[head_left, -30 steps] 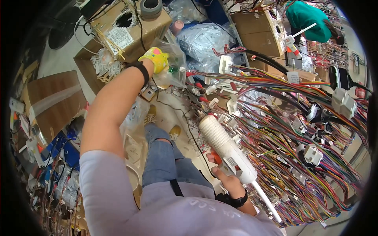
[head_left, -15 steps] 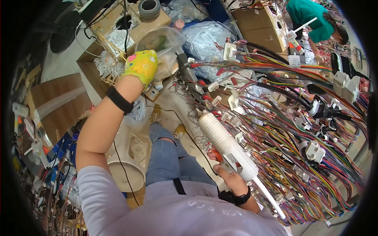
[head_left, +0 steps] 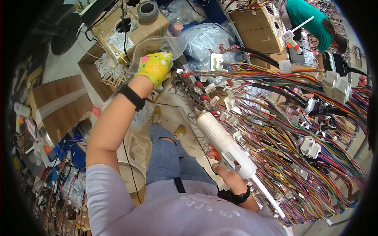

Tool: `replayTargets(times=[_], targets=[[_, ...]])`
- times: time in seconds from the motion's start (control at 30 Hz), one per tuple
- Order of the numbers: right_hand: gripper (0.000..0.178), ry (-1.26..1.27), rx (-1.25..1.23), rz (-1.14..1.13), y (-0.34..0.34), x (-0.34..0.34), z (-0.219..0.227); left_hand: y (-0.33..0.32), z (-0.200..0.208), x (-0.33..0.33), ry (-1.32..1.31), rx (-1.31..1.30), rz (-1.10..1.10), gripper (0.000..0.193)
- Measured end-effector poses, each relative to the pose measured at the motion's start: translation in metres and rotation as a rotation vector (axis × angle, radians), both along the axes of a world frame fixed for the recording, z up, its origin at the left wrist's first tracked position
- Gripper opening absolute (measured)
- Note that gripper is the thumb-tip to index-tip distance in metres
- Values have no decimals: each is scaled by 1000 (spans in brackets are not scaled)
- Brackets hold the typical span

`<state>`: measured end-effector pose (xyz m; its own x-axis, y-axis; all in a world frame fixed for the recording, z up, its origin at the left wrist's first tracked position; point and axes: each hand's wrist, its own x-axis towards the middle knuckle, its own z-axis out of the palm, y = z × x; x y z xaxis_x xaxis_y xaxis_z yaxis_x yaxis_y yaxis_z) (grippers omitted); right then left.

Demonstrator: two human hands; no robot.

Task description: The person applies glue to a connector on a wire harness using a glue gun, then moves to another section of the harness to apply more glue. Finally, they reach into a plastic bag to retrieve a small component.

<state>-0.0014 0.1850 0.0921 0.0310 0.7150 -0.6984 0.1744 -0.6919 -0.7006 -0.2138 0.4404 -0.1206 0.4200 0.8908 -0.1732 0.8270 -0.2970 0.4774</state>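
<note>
A yellow patterned glove covers my left hand, which is at the mouth of a clear plastic bag, partly inside it. Its fingertips are hidden, so whether it grips anything does not show. Low on the right, my bare right hand is wrapped around the handle of a white glue gun with an orange trigger. The gun's ribbed front points up and left toward the wire bundles, and a white glue stick sticks out of its rear.
Bundles of coloured wires with white connectors fill the right side. A cardboard box with a grey tape roll stands ahead. A white bin sits left of my legs. Another person in green bends at the far right.
My left hand has moved right and slightly down, further into the plastic bag, whose film now surrounds it. My right hand keeps hold of the glue gun, almost in place.
</note>
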Motion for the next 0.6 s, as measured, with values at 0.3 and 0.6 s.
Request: replayTargets(times=[0.3, 0.6], targets=[[46, 26, 27, -33, 2, 4, -4, 8, -28, 23, 88, -118, -240, 23], [38, -57, -176, -44, 5, 6, 4, -6, 5, 16, 47, -31, -173, 19]])
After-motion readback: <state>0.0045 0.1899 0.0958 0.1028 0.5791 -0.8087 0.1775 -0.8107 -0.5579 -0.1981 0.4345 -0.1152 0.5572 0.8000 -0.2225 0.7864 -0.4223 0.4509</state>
